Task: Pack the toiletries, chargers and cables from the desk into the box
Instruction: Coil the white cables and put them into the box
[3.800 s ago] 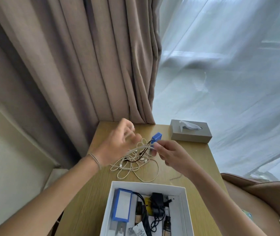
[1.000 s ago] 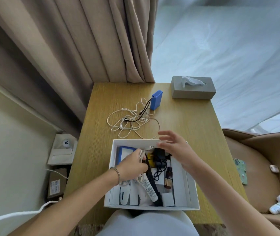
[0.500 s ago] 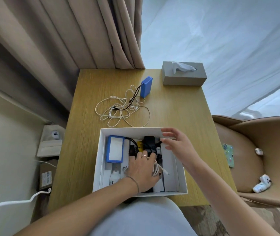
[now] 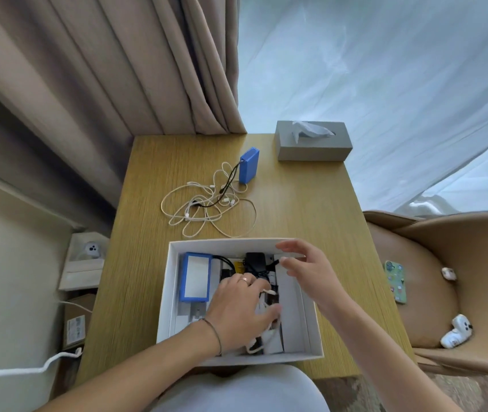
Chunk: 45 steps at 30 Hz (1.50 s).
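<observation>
Since the earlier frame, left hand [image 4: 238, 307] has slid right inside the white box [image 4: 165, 292], fingers flat on a white cable [image 4: 262, 346]. Right hand [image 4: 308, 272] hovers, grip wide. More cables [image 4: 207, 209] lie on the desk [image 4: 311, 203].

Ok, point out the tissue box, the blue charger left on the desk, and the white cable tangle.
tissue box [image 4: 314, 148]: head view, front wall.
blue charger [image 4: 249, 169]: head view, broad blue side.
white cable tangle [image 4: 207, 208]: head view, middle of the loops.
</observation>
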Each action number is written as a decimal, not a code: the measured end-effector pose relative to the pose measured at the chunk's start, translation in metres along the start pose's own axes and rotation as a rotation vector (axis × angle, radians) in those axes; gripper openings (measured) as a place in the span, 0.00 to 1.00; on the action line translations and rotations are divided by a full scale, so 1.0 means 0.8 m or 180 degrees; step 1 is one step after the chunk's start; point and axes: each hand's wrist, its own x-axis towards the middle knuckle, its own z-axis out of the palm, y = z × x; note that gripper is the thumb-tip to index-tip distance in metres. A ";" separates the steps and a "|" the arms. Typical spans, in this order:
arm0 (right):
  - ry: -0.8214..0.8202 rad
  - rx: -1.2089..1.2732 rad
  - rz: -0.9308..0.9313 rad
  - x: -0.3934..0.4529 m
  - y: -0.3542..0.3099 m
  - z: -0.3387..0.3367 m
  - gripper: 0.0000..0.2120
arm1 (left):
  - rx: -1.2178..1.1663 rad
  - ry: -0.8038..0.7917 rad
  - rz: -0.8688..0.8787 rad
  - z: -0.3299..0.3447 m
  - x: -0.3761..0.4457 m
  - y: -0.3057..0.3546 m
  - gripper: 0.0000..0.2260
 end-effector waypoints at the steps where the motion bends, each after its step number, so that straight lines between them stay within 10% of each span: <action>1: 0.0004 -0.0017 -0.0056 0.004 -0.001 0.000 0.12 | -0.0100 0.0133 0.0008 -0.012 0.003 -0.001 0.24; 25: 0.0359 -0.0029 -0.0473 0.173 -0.081 0.005 0.12 | -0.0613 0.1254 -0.1034 -0.167 0.251 -0.074 0.08; 45: 0.0446 0.0262 -0.0044 0.148 -0.016 -0.035 0.10 | 0.1113 0.0391 -0.1313 -0.137 0.430 -0.098 0.15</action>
